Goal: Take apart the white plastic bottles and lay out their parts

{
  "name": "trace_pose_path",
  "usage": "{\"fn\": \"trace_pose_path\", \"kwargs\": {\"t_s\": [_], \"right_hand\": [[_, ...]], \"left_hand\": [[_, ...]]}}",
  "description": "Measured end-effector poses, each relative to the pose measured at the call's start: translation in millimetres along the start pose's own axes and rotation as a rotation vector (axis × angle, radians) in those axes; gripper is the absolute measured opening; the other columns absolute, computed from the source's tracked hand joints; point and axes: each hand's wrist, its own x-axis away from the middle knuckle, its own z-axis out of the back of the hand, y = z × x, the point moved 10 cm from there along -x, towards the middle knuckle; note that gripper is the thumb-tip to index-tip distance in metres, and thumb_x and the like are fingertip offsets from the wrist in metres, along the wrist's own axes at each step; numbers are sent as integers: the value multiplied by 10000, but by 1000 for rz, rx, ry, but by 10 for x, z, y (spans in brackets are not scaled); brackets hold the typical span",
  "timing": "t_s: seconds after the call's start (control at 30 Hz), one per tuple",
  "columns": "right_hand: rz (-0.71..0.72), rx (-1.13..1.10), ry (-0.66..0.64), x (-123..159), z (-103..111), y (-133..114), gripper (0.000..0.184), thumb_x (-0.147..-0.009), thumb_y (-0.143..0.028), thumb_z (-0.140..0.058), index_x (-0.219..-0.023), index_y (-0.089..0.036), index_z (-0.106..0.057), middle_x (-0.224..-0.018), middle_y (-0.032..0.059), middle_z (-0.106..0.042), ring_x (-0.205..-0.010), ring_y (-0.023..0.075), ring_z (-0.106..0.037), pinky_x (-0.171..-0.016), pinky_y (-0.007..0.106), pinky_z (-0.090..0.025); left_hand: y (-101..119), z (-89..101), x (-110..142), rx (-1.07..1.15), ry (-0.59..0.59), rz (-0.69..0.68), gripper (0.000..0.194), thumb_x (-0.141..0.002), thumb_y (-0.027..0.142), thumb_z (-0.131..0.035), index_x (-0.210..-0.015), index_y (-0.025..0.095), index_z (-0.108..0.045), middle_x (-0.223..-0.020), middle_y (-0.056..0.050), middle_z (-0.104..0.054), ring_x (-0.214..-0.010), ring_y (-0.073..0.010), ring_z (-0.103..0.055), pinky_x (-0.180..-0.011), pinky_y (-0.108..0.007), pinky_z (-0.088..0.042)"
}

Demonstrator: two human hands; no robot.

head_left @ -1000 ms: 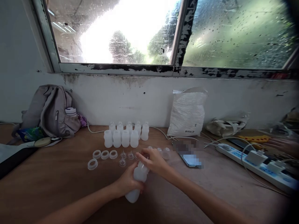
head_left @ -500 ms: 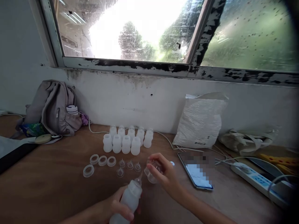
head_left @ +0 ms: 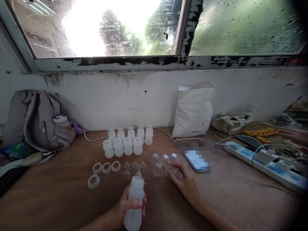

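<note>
Now right hand point(head_left: 188, 183) has moved its pinched cap point(head_left: 173, 172) away — left hand point(head_left: 127, 205) clasps bottle point(head_left: 136, 193).

The left forearm point(head_left: 101, 222) comes in low from the bottom edge and slants up to the left hand point(head_left: 128, 205), which is wrapped in a firm grip, its left thumb point(head_left: 134, 204) lying across the front and the fingertips point(head_left: 144, 199) showing round the far side. The right forearm point(head_left: 213, 211) slants up and inward from the lower right; the right hand point(head_left: 185, 181) reaches farther forward, back upward, the right thumb point(head_left: 172, 178) and index finger point(head_left: 178, 166) curved toward each other
</note>
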Motion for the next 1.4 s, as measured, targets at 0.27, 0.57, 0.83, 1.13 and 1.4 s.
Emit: {"fn": "trace_pose_path", "kwargs": {"t_s": [0.27,0.57,0.83,1.13,1.4], "right_hand": [[120,76,-107,95,-94,-151,405,-698,-306,-557,-1063,-177,-440,-958,89,-542,-807,205,-553,-661,326,-467],[433,96,57,282,69,-538,313,-730,-204,-496,-1036,-167,-448,-1068,131,-481,-1042,264,-436,-871,451,-366],[304,-195,-282,800,-330,-1033,218,-834,-315,-425,-1001,-179,-458,-739,16,-520,-606,123,-491,-570,240,-416],[439,14,-285,645,-441,-1663,232,-725,-392,-540,-697,-165,-497,-570,-8,-515,-519,117,-472,-523,225,-325],[421,50,-273,485,-461,-1632,259,-685,-403,-565,-651,-166,-466,-519,-40,-450,-486,92,-412,-489,207,-277]], "left_hand": [[16,-85,73,-190,-33,-58,507,-607,191,-626,-1073,185,-427,-784,-18,-542,-553,-130,-562,-516,-257,-421],[56,-141,141,-316,43,-125,424,-614,219,-658,-989,151,-472,-777,-20,-555,-542,-124,-568,-519,-259,-431],[52,-196,167,-450,74,-160,395,-588,263,-682,-916,135,-503,-668,-6,-568,-496,-125,-545,-479,-253,-425],[188,-358,303,-814,182,-416,293,-533,141,-651,-813,109,-573,-752,-47,-604,-698,-187,-543,-609,-255,-421],[128,-270,249,-810,250,-340,149,-513,126,-612,-628,119,-517,-605,5,-525,-564,-119,-459,-523,-243,-365]]}}
